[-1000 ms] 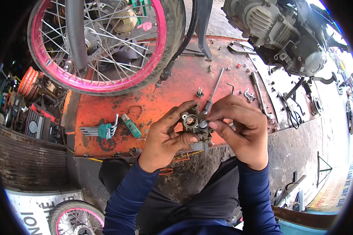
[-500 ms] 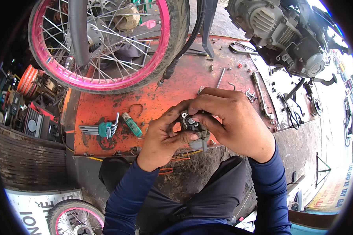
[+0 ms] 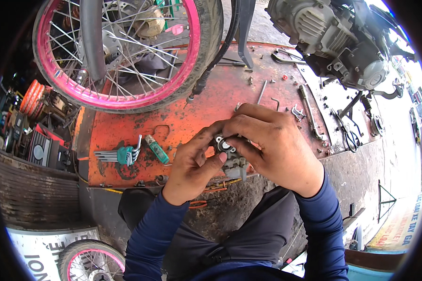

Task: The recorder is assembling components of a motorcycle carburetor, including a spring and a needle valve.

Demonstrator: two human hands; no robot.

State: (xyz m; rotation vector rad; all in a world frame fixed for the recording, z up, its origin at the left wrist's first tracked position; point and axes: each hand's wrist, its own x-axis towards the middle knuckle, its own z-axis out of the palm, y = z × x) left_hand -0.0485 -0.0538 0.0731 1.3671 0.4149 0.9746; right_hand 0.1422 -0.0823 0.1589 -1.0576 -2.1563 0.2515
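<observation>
Both my hands hold a small grey metal part with a round bore over the front edge of the red work platform. It looks like a motorcycle brake caliper, though fingers cover much of it. My left hand is closed around its left side, the thumb tip resting at the rim of the bore. Bent over the top and right side, my right hand pinches at the bore with thumb and forefinger. Whatever small piece may sit under those fingertips is hidden.
A pink-rimmed spoked wheel stands at the far left, an engine at the far right. Folding hex keys and a green tube lie left of my hands. A ratchet wrench, bolts and small tools lie to the right.
My left thumb has moved up from the part's lower body to the rim of the bore. My right hand has shifted slightly left, its fingers still at the bore.
</observation>
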